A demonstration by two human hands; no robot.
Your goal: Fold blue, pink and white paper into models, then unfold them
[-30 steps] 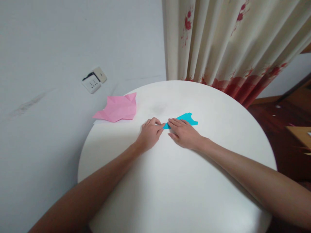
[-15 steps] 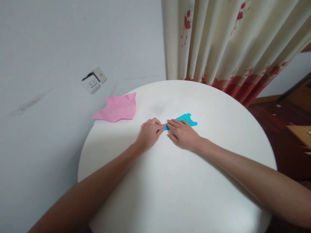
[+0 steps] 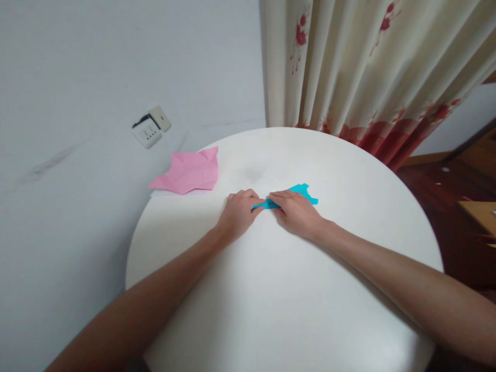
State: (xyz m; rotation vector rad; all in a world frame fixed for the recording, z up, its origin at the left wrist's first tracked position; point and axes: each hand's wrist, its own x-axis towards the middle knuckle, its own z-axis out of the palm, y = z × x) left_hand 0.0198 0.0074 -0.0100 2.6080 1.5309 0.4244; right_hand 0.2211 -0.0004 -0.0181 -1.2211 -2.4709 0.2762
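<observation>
A folded piece of blue paper lies on the white round table, narrow at its left end and wider, with a notched edge, at its right. My left hand pinches the narrow tip between thumb and forefinger, the other fingers curled. Over the middle of the paper rests my right hand, its fingers together and its thumb at the near edge, so that part of the paper is hidden beneath it. A short stretch of blue shows between the two hands.
Creased pink paper lies at the table's left edge, with a white sheet partly under it. The round table stands against a wall with a socket. A patterned curtain hangs behind, and a wooden surface is at the right.
My right hand has slid slightly to the right along the blue paper, and its thumb has drawn in against the paper. More blue shows between the hands. My left hand keeps its pinch.
</observation>
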